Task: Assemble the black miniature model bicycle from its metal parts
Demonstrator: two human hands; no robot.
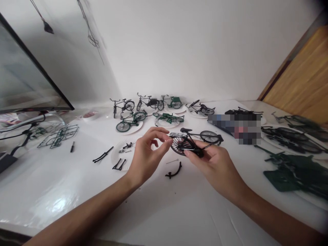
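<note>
Black model bicycle [191,140] sits in our right hand [212,157] over the middle of the bench [179,205], saddle up and rear wheel [178,146] to the left. Our right thumb and fingers pinch its lower frame from the near side. Our left hand [148,150] brings thumb and forefinger close at the rear wheel's outer end; we cannot tell whether anything is pinched between them.

Toward us, just below the wheel, lie a thin silver pin [172,161] and a curved black fender [175,172]. Partly behind our left hand is a paper plate [112,154] bearing small black parts [119,164], with a long black strip [103,155] just beside it. Nearer the bench's left edge we see a small screwdriver [72,147] and green wire frames [60,135]. Assembled bicycles [171,101] stand along the far edge.
</note>
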